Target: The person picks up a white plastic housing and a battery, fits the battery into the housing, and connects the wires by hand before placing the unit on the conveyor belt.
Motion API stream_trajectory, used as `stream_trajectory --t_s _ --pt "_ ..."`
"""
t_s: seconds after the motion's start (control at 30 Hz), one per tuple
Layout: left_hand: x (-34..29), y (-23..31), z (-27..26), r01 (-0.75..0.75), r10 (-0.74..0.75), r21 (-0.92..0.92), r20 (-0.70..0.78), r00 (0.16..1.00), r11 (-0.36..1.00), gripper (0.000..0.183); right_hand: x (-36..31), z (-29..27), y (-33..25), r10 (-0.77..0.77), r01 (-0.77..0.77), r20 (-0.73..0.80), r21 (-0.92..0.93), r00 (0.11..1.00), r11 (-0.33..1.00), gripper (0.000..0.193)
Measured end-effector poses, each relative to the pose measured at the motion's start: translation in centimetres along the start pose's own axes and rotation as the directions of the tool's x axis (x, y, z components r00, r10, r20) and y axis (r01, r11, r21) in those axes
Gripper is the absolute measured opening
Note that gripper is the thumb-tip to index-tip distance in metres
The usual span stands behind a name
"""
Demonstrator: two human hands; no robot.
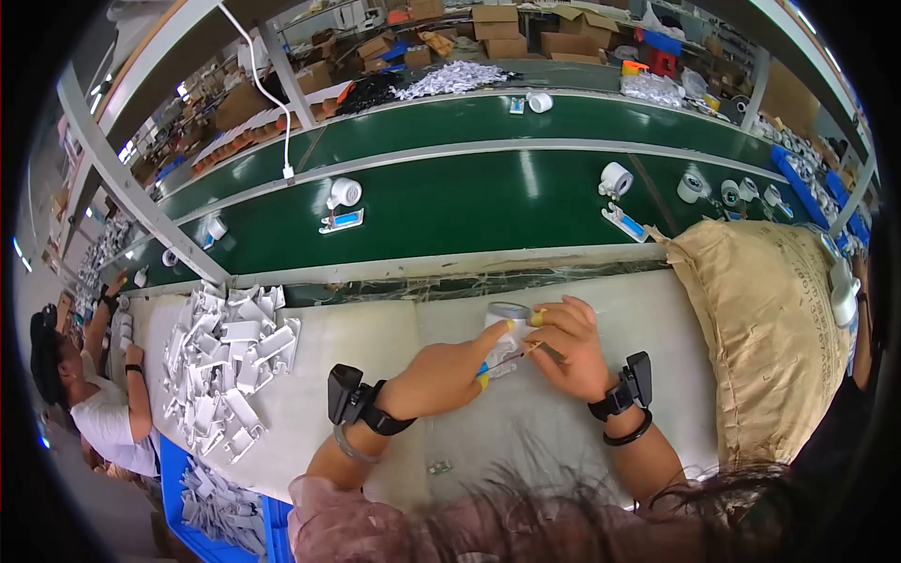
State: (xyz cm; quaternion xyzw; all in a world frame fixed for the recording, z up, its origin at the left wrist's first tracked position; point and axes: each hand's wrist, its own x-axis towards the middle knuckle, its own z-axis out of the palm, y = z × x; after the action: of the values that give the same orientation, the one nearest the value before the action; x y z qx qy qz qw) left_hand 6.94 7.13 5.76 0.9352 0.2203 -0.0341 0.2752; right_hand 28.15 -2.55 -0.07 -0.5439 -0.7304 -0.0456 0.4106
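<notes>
Over the table, both hands are closed round a small white assembly with a round grey-topped cylinder (508, 311). My left hand (439, 377) comes in from the left, index fingertip at the cylinder and thumb lower, by a small blue piece (485, 367). From the right, my right hand (574, 354) rests curled fingers by the cylinder and pinches thin wires (512, 357) running between the hands. Some fingertips wear yellow covers. Much of the assembly is hidden behind the fingers. A tiny greenish part (440, 466) lies on the table nearer to me.
White plastic housings (230, 361) are heaped on the left; a blue bin (176, 488) of similar parts stands below. A large brown sack (765, 328) fills the right. Beyond, a green conveyor (469, 206) carries white cylinders with blue-topped plates (343, 221). A co-worker (108, 403) sits far left.
</notes>
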Motion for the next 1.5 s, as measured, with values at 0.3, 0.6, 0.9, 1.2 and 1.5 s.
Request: stream_trajectory --t_s 0.3,0.6,0.9,1.2,1.5 --pt "2.4 -2.7 4.0 -0.099 -0.062 -0.284 -0.506 0.86 0.954 0.041 0.2 0.3 -2.1 -0.04 0.02 0.103 0.189 0.994 0.982 0.015" --pt "2.3 -3.3 3.0 -0.247 0.014 -0.52 -0.412 0.911 0.818 0.047 0.9 -1.7 -2.8 -0.001 -0.132 0.382 0.321 0.924 0.938 0.015" --pt "2.2 -1.6 3.8 -0.285 -0.115 -0.75 -0.432 0.895 0.596 0.036 0.3 -0.9 -3.8 0.253 -0.252 -0.002 -0.083 0.967 0.964 0.017" --pt "2.3 -0.7 4.9 -0.188 -0.091 -0.952 -0.216 0.972 0.243 0.032 0.1 -0.2 -3.0 0.099 -0.141 -0.285 -0.131 0.953 0.981 0.02" --pt "2.4 -1.1 5.2 -0.173 -0.124 -0.94 -0.216 0.968 0.294 0.03 -0.1 0.3 -4.7 0.403 -0.352 -0.171 0.267 0.899 0.897 0.018"
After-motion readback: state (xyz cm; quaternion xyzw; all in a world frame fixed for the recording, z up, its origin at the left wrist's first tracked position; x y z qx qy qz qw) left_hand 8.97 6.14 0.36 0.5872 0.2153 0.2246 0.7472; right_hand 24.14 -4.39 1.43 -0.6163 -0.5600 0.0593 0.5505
